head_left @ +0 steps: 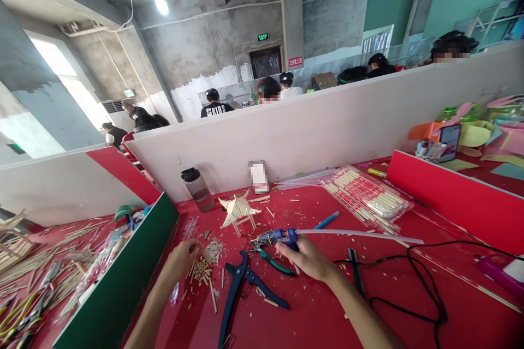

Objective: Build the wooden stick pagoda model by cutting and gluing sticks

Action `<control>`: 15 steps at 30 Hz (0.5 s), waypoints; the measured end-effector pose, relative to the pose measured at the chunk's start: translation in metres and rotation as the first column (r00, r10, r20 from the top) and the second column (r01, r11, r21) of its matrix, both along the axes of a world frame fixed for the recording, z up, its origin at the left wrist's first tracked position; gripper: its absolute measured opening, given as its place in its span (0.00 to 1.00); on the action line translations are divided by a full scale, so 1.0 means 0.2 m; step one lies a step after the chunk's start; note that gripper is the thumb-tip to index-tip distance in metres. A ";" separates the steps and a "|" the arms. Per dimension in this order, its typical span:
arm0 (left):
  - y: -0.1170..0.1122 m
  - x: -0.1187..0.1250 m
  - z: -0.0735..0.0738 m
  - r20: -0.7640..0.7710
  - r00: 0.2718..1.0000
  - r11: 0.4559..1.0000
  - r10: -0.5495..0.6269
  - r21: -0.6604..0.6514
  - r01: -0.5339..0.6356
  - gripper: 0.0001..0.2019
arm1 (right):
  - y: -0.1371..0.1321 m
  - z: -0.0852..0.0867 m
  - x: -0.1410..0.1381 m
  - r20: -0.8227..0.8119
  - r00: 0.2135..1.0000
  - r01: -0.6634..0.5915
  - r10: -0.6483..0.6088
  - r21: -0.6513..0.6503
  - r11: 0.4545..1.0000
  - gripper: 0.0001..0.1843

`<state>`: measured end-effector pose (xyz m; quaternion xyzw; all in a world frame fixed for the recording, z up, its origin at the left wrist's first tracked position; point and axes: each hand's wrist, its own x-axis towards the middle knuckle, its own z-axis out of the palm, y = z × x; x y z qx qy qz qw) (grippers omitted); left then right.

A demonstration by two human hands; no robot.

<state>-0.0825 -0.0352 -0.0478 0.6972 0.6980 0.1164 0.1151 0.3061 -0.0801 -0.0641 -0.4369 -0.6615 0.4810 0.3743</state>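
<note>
My right hand (309, 258) is closed around the blue glue gun (275, 238), which lies low over the red table (311, 311) with a long clear glue stick (360, 234) trailing to the right. My left hand (184, 259) rests on the table with fingers curled beside a heap of short wooden stick pieces (204, 267); whether it holds a piece is hidden. Blue-handled cutters (239, 289) lie open between my hands. A small stick-built model with a pointed roof (238, 211) stands just beyond the glue gun.
A dark-lidded water bottle (197, 189) stands at the white partition (327, 125). Packs of wooden sticks (368, 196) lie at the back right. A black cable (413, 278) loops on the right. A green-and-red divider (118, 283) fences off the left desk. People sit beyond the partition.
</note>
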 end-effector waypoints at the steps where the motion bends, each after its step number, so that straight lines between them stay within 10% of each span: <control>1: 0.00 0.00 0.00 0.014 1.000 1.000 -0.003 -0.004 0.003 0.13 | 0.00 0.00 0.00 0.002 1.000 0.001 -0.001 0.003 1.000 0.23; 15: -0.12 0.14 0.14 0.365 0.923 0.987 -0.123 0.141 0.076 0.17 | 0.00 0.01 0.01 -0.005 1.000 0.008 -0.008 -0.009 1.000 0.22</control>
